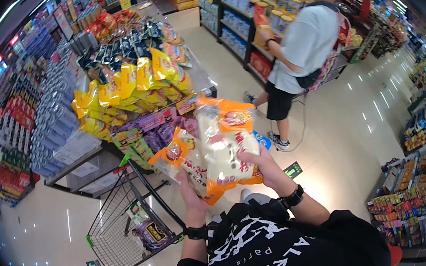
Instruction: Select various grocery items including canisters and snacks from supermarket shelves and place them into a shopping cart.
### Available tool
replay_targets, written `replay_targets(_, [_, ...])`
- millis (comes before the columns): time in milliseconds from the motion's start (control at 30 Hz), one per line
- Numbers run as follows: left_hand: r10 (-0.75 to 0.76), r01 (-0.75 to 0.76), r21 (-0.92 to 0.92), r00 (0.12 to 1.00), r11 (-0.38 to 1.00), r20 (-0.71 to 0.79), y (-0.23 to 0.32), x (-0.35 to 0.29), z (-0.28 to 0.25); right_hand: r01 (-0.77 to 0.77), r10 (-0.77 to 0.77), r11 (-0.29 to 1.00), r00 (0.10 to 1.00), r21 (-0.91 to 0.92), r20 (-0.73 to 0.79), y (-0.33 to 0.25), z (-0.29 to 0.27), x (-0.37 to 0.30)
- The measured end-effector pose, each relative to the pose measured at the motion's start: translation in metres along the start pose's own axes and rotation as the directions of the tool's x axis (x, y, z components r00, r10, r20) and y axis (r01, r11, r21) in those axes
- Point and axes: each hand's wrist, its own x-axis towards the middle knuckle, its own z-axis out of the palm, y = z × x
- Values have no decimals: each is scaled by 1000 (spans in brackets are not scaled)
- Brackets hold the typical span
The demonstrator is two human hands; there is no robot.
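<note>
In front of my chest I hold two orange-and-clear food packets side by side. My right hand (262, 165) grips the lower right side of the larger packet (228, 144), which shows pale contents and red lettering. My left hand (190, 189) is closed on the smaller-looking packet (182, 156), tilted and partly behind the larger one. What exactly is inside either packet I cannot make out. Just beyond them is a display table piled with yellow bags (132, 84) and purple and green packets (156, 133).
A wire shopping cart (128, 226) with green corners stands at my left, a purple package (152, 234) inside. Another person (301, 44) in a white shirt stands ahead right by shelves of tins (240, 15). A snack rack (424, 201) is at the lower right.
</note>
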Motion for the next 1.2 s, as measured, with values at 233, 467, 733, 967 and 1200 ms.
replay_targets(233, [14,-14,-18,1000,1000,9,-39,-1,38,279,-242,952,938,128,-248,-44,-71,-42])
replay_targets(467, [-106,121,-113,986,986,131,-108,-16,100,428,-353,881,878,201,-323,-58,-190,-85])
replay_targets(733, [-182,526,-558,812,642,555,-226,-22,174,487,-331,788,851,376,-408,-107,-337,-140])
replay_targets(967, [-39,574,-682,777,453,628,-274,9,226,508,-407,676,861,534,-304,-148,-448,-138])
replay_targets(1200, [3,430,-613,817,663,577,-276,51,285,122,-366,300,931,946,-4,-165,-502,-62])
